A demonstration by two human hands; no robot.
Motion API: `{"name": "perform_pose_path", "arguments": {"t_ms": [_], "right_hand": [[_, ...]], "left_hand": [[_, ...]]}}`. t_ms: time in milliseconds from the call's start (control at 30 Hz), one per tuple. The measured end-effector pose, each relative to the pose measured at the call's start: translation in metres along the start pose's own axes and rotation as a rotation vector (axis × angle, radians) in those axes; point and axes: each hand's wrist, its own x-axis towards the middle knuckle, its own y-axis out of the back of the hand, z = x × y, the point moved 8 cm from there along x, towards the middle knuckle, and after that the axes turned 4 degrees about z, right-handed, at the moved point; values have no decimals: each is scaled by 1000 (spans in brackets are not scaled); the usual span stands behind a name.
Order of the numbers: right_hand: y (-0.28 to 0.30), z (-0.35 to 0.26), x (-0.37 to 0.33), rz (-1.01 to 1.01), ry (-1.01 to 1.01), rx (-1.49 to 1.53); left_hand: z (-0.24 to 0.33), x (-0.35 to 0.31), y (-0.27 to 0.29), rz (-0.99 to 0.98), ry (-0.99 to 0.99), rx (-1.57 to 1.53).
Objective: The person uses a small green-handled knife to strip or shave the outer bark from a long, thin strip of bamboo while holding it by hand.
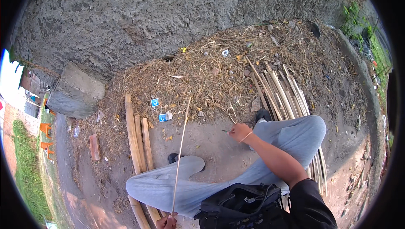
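My left hand (167, 222), at the lower edge, is closed round the near end of a long thin bamboo strip (182, 144). The strip rises across my left knee, its far end over the dry shavings. My right hand (240, 132) is closed in front of my right shin, apart from the strip. A small dark tip pokes out on its left side; what it belongs to is hidden in the fingers. Just above these fingers shows a pale curled sliver (231, 114); whether the hand holds it, I cannot tell.
Split bamboo lengths (134, 132) lie by my left leg, and a bundle of bamboo strips (282, 92) by my right. Shavings (194, 75) cover the ground up to a rough wall (168, 13). A concrete block (78, 89), a brick (95, 147) and blue packets (163, 117) lie leftward.
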Motion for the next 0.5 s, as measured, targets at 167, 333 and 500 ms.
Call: {"name": "perform_pose_path", "arguments": {"t_ms": [167,333,500], "right_hand": [[-43,-15,-8,-34,201,-809],[-31,-11,-2,43,35,-1137],[-31,-20,0,101,130,-1097]], "left_hand": [[-7,32,-17,-15,-90,-163],[92,35,-41,125,-18,-295],[84,55,-48,24,31,-413]]}}
